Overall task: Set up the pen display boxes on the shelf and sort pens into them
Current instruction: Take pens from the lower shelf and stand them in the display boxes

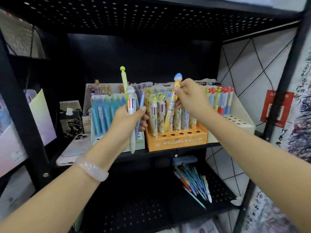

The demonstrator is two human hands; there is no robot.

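Observation:
Three pen display boxes stand side by side on the black shelf: a pale green box with blue pens at left, an orange box of thick multi-colour pens in the middle, a cream box with red-topped pens at right. My left hand is shut on a bunch of pens: a yellow-green one sticking up, a thick white one, a thin blue one. My right hand grips a yellow pen with a blue top, its lower end down among the orange box's pens.
A white phone lies on the shelf's left end beside a small tissue box. More boxed pens stand behind the front row. Loose pens lie heaped on the lower shelf at right. A perforated black shelf hangs overhead.

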